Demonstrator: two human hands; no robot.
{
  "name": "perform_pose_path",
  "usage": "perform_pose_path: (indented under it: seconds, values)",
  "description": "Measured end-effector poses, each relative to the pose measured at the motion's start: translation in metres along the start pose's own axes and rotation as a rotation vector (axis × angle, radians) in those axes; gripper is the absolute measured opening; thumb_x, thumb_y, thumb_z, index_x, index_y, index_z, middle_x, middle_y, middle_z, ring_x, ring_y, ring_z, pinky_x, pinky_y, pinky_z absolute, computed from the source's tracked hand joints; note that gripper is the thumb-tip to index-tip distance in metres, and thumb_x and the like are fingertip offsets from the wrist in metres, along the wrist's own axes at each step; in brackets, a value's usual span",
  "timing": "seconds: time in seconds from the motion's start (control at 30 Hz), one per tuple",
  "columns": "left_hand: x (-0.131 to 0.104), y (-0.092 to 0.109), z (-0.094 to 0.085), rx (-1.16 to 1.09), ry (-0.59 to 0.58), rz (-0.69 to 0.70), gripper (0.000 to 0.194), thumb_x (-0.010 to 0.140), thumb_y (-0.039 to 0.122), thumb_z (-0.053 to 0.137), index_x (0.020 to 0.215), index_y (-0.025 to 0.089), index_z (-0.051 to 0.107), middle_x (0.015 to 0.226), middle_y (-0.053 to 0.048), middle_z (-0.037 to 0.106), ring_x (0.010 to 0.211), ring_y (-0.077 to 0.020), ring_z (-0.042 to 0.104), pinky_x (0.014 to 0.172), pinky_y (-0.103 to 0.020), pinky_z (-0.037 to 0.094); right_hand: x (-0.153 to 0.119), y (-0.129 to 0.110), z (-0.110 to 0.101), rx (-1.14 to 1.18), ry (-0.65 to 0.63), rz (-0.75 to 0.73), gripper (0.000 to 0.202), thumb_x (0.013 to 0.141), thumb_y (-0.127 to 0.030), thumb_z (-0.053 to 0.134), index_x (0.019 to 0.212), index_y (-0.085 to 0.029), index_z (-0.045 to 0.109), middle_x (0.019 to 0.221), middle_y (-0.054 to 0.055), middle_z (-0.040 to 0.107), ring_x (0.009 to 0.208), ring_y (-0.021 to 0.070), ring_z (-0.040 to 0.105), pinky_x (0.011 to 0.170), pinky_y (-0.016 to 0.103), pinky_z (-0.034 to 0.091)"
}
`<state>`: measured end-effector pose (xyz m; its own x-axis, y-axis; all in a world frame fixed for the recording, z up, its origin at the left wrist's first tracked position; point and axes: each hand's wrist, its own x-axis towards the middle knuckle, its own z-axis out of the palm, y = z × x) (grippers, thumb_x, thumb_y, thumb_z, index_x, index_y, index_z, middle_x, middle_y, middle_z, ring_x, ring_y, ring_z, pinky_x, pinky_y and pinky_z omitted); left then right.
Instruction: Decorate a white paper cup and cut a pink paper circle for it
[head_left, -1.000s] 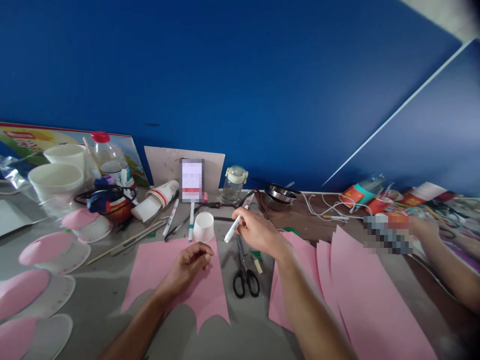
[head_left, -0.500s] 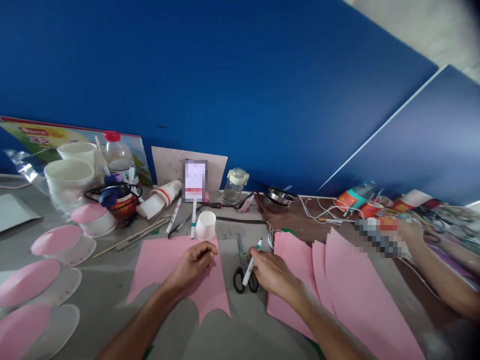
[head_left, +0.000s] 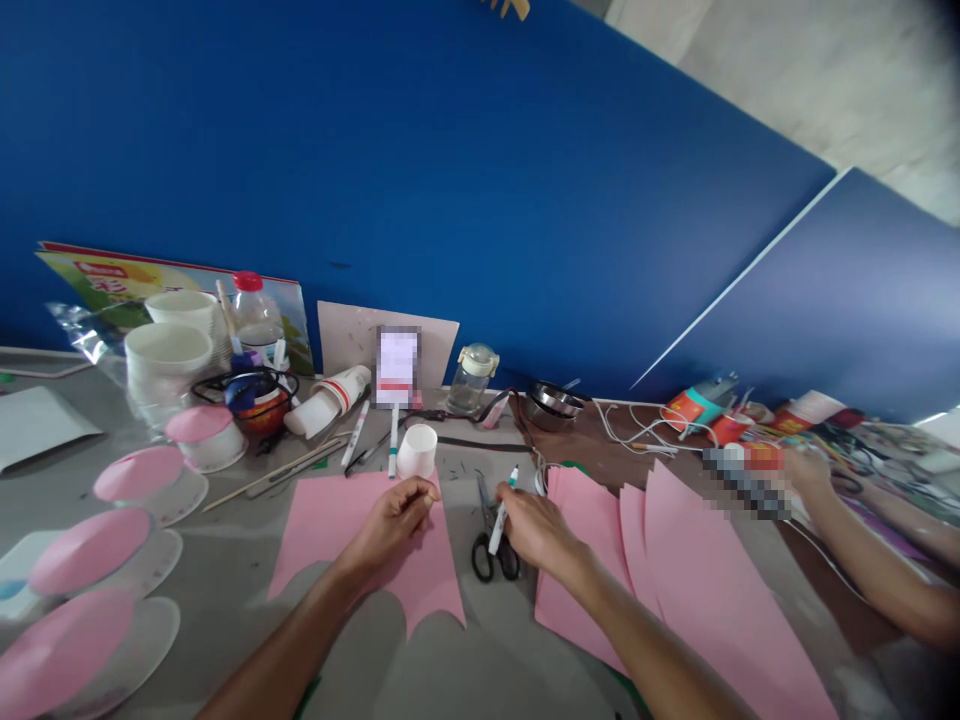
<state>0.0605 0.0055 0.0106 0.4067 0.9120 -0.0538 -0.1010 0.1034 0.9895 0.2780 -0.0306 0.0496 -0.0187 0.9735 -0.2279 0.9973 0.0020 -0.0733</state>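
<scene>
My left hand (head_left: 397, 520) rests over a cut sheet of pink paper (head_left: 322, 520), its fingers curled and pinched; whether anything small is between them is hidden. Just beyond it stands a white paper cup (head_left: 417, 452) at the sheet's top edge. A white marker with a green end (head_left: 499, 528) is gripped in my right hand (head_left: 536, 525), above the black-handled scissors (head_left: 484, 556). Right of that hand lies a stack of pink sheets (head_left: 581, 570).
Pink-topped paper cups (head_left: 135, 475) line the left side. Stacked cups (head_left: 169, 360), a red-capped bottle (head_left: 256, 310), a glass jar (head_left: 471, 382) and metal bowls (head_left: 553, 405) stand at the back. Another person's arm (head_left: 862, 540) reaches in at right.
The view has shifted slightly, so the table things sit a little further right. My right hand still holds the marker, now more upright; my left hand stays closed by the cup.
</scene>
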Motion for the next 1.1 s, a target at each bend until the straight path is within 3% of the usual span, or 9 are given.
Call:
perform_pose_path:
  seconds: [0.2,0.3,0.47,0.7,0.8,0.93,1.1]
  values:
    - [0.0,-0.003,-0.002,-0.011,0.007,0.058,0.028,0.081,0.046,0.057,0.078,0.018,0.055,0.051,0.007,0.043,0.047,-0.0085,0.038,0.047,-0.021,0.03,0.006,-0.015,-0.028,0.448,0.342,-0.083,0.024,0.083,-0.012,0.046,0.103,-0.022,0.055,0.073,0.0,0.064,0.068,0.0168,0.061,0.06,0.024,0.037]
    - [0.002,-0.003,-0.004,-0.018,-0.017,0.085,0.03,0.081,0.048,0.057,0.08,0.018,0.055,0.049,0.007,0.043,0.046,-0.0087,0.037,0.047,-0.022,0.031,0.011,-0.036,-0.031,0.717,0.406,-0.194,0.014,0.084,-0.022,0.05,0.098,-0.022,0.054,0.067,-0.003,0.058,0.06,0.0149,0.057,0.056,0.023,0.038]
    - [0.003,-0.001,-0.006,-0.05,-0.005,0.144,0.032,0.082,0.052,0.055,0.079,0.02,0.052,0.051,0.007,0.044,0.046,-0.0093,0.037,0.048,-0.023,0.031,0.02,-0.065,-0.018,1.025,0.423,-0.346,0.019,0.083,-0.022,0.05,0.102,-0.021,0.05,0.075,-0.001,0.059,0.063,0.0129,0.056,0.058,0.022,0.044]
    - [0.0,0.003,-0.005,-0.055,0.04,0.214,0.045,0.081,0.057,0.055,0.058,0.019,0.049,0.049,0.004,0.045,0.047,-0.0098,0.038,0.05,-0.024,0.032,0.018,-0.078,-0.013,1.092,0.485,-0.337,0.022,0.084,-0.026,0.053,0.105,-0.02,0.051,0.079,-0.001,0.057,0.066,0.0124,0.057,0.061,0.022,0.045]
    - [-0.001,0.009,-0.002,-0.106,0.038,0.253,0.038,0.078,0.056,0.061,0.074,0.018,0.058,0.059,0.004,0.052,0.051,-0.0107,0.043,0.053,-0.025,0.036,0.016,-0.08,-0.01,1.095,0.511,-0.314,0.022,0.084,-0.027,0.053,0.104,-0.02,0.051,0.077,-0.001,0.058,0.063,0.0122,0.056,0.059,0.022,0.044]
    - [-0.004,0.014,0.002,-0.188,0.007,0.287,0.042,0.072,0.052,0.069,0.099,0.019,0.063,0.08,-0.001,0.063,0.059,-0.0121,0.05,0.059,-0.027,0.042,0.014,-0.084,-0.005,1.074,0.505,-0.305,0.018,0.084,-0.027,0.051,0.101,-0.021,0.052,0.074,-0.001,0.06,0.062,0.0129,0.057,0.058,0.023,0.045]
    - [-0.005,0.013,-0.002,-0.461,-0.044,0.198,0.03,0.069,0.039,0.077,0.088,0.017,0.07,0.084,-0.002,0.065,0.066,-0.0121,0.052,0.062,-0.024,0.04,0.011,-0.093,-0.005,0.955,0.495,-0.315,0.016,0.083,-0.024,0.053,0.098,-0.02,0.055,0.077,0.0,0.063,0.065,0.0139,0.06,0.061,0.024,0.047]
